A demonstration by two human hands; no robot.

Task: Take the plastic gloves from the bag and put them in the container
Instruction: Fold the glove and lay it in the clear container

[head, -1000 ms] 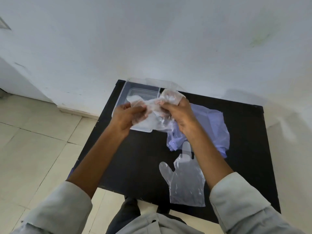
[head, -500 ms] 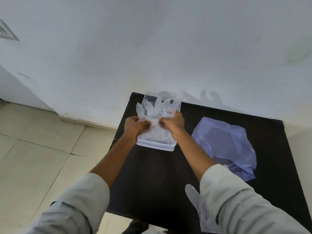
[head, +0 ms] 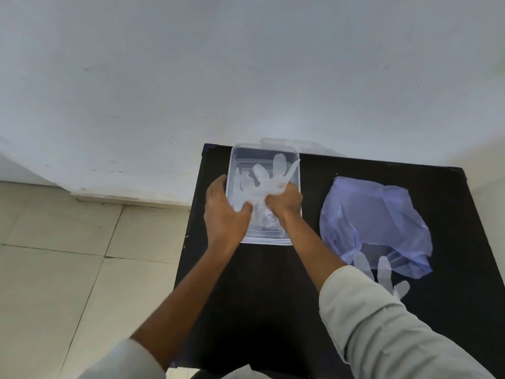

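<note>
clear container (head: 235, 170), plastic gloves (head: 266, 181) inside, seemingly crumpled

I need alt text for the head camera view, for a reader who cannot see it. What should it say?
Two bare hands, left hand and right hand, press a clear plastic glove into a clear container on a black table. A purple bag lies to the right, another glove partly under it.

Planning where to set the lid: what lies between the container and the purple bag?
Head view: only bare black table between the container and the purple bag.
</note>
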